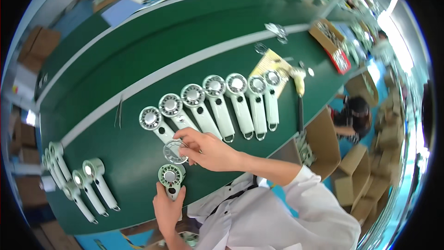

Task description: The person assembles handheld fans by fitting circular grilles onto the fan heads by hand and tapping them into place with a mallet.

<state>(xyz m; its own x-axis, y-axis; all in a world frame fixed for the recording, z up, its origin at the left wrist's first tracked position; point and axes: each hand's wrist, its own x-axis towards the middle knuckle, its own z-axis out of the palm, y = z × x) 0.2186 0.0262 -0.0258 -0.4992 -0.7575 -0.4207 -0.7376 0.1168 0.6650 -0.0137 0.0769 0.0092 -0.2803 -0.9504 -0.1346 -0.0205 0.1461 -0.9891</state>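
Note:
My left hand (167, 207) is wrapped round the handle of a pale green handheld fan (171, 176), near the table's front edge. The fan's round head faces up, its silver centre and dark ribs showing. Just above it, my right hand (203, 149) pinches a clear ring-shaped cover (175, 152) by its right side. The cover is apart from the fan head in my left hand. Beyond my hands, several like fans lie in a slanting row, among them a fan (151, 118) at the near left end and a fan (237, 84) farther right.
More fans (95, 169) lie at the far left of the green table (134, 157). Tweezers (119, 113) rest near the grey rail. On the right are a yellow sheet (270, 62), a black-handled tool (299, 97) and open cartons (323, 143). A person (354, 115) sits beyond them.

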